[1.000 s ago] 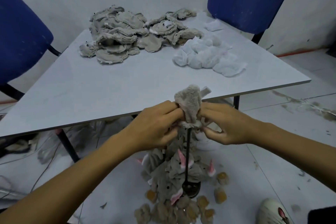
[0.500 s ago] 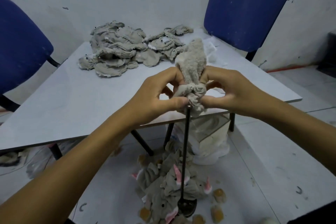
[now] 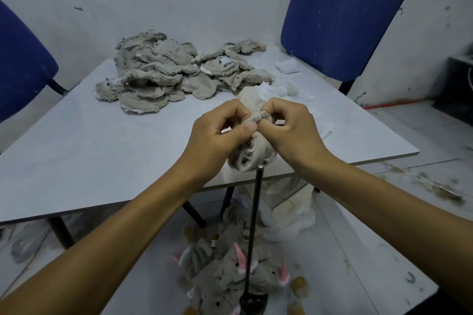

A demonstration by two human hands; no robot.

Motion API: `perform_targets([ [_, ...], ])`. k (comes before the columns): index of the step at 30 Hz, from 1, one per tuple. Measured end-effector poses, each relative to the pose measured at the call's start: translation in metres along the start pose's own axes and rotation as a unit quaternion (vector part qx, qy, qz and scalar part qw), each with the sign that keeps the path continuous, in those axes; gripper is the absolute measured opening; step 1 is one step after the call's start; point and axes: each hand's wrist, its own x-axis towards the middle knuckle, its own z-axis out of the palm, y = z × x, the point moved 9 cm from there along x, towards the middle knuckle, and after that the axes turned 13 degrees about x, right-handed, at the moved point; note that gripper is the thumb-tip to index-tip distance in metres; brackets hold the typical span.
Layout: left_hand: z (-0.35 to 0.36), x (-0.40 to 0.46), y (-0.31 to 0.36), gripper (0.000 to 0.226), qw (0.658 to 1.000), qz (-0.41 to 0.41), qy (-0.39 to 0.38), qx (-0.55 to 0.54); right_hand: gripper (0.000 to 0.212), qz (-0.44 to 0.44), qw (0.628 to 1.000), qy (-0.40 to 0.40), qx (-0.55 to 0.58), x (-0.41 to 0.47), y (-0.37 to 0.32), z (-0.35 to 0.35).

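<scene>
With our left hand [image 3: 220, 130] and right hand [image 3: 289, 128] both pinching the raw edge of the grey plush skin [image 3: 249, 156], which hangs right at the tip of the upright rod [image 3: 253, 225] by the near edge of the table [image 3: 102, 148], we best roll the fabric outward evenly and gently, thumbs close.

Entry: we read no text, label, brand or number. Nothing is legible on the grey plush toy skin [image 3: 249, 158]. The white patch [image 3: 225, 61] on the heap of flat grey plush pieces [image 3: 153, 77] is too small to tell.
</scene>
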Motion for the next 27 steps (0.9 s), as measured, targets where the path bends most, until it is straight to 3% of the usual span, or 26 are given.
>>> perform_targets([
  [4,0.008,-0.001,0.003,0.033,0.996,0.031,-0.03,0.078,0.026,0.057,0.998,0.032,-0.002,0.006,0.026,0.0],
  [7,0.008,0.003,-0.005,0.029,0.991,0.019,-0.044,0.123,0.028,0.09,0.994,0.053,-0.018,0.006,0.037,0.0],
  [10,0.003,0.009,-0.02,0.017,0.996,-0.036,-0.052,0.063,0.024,0.162,0.981,-0.029,0.102,0.006,0.045,0.012],
  [13,-0.004,0.012,-0.033,0.012,0.993,-0.098,-0.024,-0.059,0.012,0.249,0.915,-0.143,0.285,-0.001,0.047,0.033],
  [15,-0.009,0.013,-0.046,0.014,0.981,-0.154,0.005,-0.117,0.014,0.262,0.882,-0.202,0.335,-0.01,0.043,0.043],
  [17,-0.009,0.011,-0.055,0.018,0.968,-0.197,0.015,-0.157,0.008,0.222,0.903,-0.221,0.294,-0.013,0.041,0.043],
  [21,-0.001,0.006,-0.055,0.03,0.964,-0.21,0.01,-0.162,0.011,0.16,0.955,-0.142,0.207,-0.013,0.038,0.029],
  [27,0.009,0.005,-0.042,0.007,0.942,-0.18,-0.036,-0.28,0.023,0.114,0.976,-0.056,0.179,-0.008,0.031,0.019],
])
